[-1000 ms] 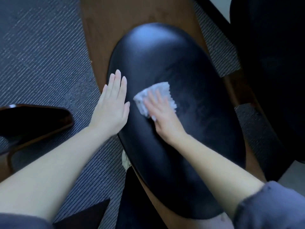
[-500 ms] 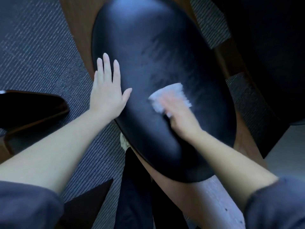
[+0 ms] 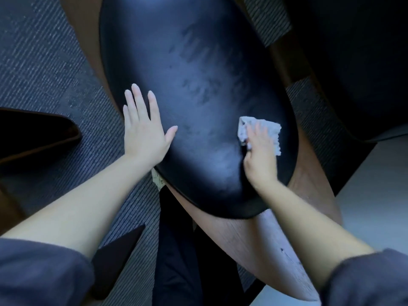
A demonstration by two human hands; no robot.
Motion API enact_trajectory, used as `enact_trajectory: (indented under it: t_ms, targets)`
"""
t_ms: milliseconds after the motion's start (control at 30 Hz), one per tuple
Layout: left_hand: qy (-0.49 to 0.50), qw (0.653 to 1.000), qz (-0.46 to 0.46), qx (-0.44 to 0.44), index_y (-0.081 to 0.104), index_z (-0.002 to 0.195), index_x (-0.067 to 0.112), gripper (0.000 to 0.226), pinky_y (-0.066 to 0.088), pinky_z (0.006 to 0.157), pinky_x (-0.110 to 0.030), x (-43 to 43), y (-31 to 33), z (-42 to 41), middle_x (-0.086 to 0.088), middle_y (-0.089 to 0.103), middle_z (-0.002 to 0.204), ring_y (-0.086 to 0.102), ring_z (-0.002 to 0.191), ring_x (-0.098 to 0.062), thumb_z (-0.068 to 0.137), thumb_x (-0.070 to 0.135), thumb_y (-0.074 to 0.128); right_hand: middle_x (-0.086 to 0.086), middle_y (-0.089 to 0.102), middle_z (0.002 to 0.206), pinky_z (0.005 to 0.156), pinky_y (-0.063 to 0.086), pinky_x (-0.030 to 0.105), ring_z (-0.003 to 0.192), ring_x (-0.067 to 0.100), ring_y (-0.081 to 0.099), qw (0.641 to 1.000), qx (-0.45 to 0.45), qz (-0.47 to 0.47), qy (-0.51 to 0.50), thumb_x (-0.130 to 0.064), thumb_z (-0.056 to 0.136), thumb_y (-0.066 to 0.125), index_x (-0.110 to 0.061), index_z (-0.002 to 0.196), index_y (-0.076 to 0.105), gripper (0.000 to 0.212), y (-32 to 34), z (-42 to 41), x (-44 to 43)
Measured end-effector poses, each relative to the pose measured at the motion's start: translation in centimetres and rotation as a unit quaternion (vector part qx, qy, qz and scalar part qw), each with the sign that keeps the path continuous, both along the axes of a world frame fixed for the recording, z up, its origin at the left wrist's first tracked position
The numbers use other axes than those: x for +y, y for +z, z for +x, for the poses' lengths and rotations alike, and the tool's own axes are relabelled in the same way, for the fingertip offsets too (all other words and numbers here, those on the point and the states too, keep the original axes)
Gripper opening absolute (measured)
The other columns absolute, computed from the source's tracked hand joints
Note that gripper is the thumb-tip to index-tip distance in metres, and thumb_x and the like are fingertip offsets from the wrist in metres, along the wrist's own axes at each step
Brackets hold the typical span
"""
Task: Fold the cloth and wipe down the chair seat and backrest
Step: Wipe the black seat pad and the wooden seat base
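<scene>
cloth: small pale folded wad, crinkled, pressed at the right edge of the streaked black chair pad | right hand: cloth is gripped | left hand: laid flat, unclenched, on pad's left edge

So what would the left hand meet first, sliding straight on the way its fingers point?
Likely nothing: the left hand lies flat by the left edge of the black cushion, fingers pointing along its bare surface to the picture's top; the cloth lies well right.
</scene>
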State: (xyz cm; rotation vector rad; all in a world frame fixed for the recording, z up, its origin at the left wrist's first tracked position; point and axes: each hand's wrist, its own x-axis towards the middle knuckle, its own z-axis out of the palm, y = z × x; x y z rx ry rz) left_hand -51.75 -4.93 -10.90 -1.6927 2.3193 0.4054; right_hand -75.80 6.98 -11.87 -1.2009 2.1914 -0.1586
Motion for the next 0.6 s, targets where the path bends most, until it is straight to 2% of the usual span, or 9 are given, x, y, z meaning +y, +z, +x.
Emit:
enact_trajectory:
  t_ms: [67,167,200,267,333,400,433,533,600]
  targets:
    - [0.008,1.000,-0.003,-0.013,0.004,0.153,-0.005,0.092,0.009,0.120,-0.057,0.3,-0.2,-0.7,-0.036,-0.007,0.156,-0.005,0.146,-0.050,0.095,0.055,0.042,0.010,0.028,0.156,0.121,0.001,0.037,0.147,0.032,0.016,0.992,-0.059,-0.011,0.111,-0.006,0.085,0.027,-0.012,0.145,0.040,0.062,1.2,3.1,1.9]
    - [0.028,0.999,0.012,-0.031,0.003,0.152,-0.006,0.095,0.007,0.120,-0.056,0.3,0.1,-1.8,-0.037,-0.008,0.155,-0.006,0.146,-0.050,0.094,0.058,0.042,0.008,0.035,0.153,0.119,0.012,0.043,0.145,0.030,0.023,0.919,-0.135,-0.050,0.368,-0.014,0.092,0.027,-0.012,0.142,0.046,0.053,3.3,3.6,5.3]
    - [0.028,0.999,0.018,-0.034,0.002,0.153,-0.006,0.095,0.007,0.120,-0.055,0.4,0.3,-2.0,-0.037,-0.009,0.156,-0.006,0.146,-0.050,0.094,0.058,0.041,0.008,0.037,0.152,0.118,0.018,0.045,0.143,0.030,0.028,0.921,-0.125,-0.052,0.366,-0.013,0.092,0.029,-0.014,0.140,0.048,0.052,3.0,1.9,5.2]
    - [0.009,0.999,0.025,-0.040,0.000,0.153,-0.005,0.095,0.006,0.121,-0.054,1.0,0.6,-2.1,-0.034,-0.011,0.157,-0.008,0.147,-0.047,0.094,0.059,0.038,0.009,0.043,0.147,0.113,0.028,0.047,0.136,0.030,0.037,0.978,-0.065,-0.019,0.195,-0.007,0.087,0.034,-0.020,0.138,0.050,0.055,2.0,-1.4,4.1]
    - [-0.030,0.998,0.025,-0.051,0.000,0.153,-0.005,0.093,0.005,0.120,-0.055,2.3,0.5,-2.4,-0.030,-0.012,0.158,-0.009,0.148,-0.044,0.094,0.058,0.035,0.011,0.039,0.149,0.117,0.020,0.047,0.138,0.031,0.033,0.999,-0.014,0.008,0.042,0.002,0.084,0.038,-0.017,0.141,0.046,0.061,2.0,-1.7,3.7]
    - [-0.044,0.997,0.026,-0.052,0.000,0.152,-0.006,0.090,0.004,0.120,-0.057,3.2,0.4,-2.9,-0.028,-0.010,0.160,-0.008,0.149,-0.042,0.096,0.055,0.035,0.011,0.039,0.149,0.119,0.017,0.044,0.140,0.032,0.031,0.996,-0.041,-0.010,0.082,0.003,0.084,0.038,-0.015,0.141,0.047,0.060,2.9,1.2,5.5]
    - [-0.042,0.997,0.028,-0.051,0.001,0.152,-0.006,0.090,0.004,0.120,-0.057,3.4,0.5,-3.2,-0.028,-0.009,0.160,-0.008,0.149,-0.041,0.096,0.054,0.035,0.009,0.042,0.147,0.118,0.019,0.045,0.139,0.031,0.034,0.984,-0.073,-0.026,0.158,0.000,0.087,0.037,-0.016,0.139,0.049,0.056,3.6,2.7,7.1]
    - [-0.050,0.997,0.038,-0.054,0.002,0.153,-0.005,0.089,0.004,0.120,-0.056,3.3,0.7,-3.0,-0.026,-0.009,0.160,-0.008,0.149,-0.040,0.096,0.055,0.036,0.005,0.044,0.148,0.116,0.017,0.044,0.140,0.028,0.034,0.911,-0.115,-0.060,0.392,-0.015,0.103,0.023,-0.013,0.135,0.055,0.045,5.1,3.0,11.5]
    - [-0.072,0.995,0.049,-0.045,0.002,0.154,-0.003,0.089,0.004,0.120,-0.055,3.0,0.9,-2.1,-0.025,-0.010,0.161,-0.009,0.149,-0.038,0.096,0.055,0.037,0.002,0.039,0.151,0.116,0.019,0.045,0.142,0.026,0.031,0.908,-0.091,-0.066,0.403,-0.013,0.101,0.027,-0.015,0.138,0.051,0.044,4.8,0.3,12.7]
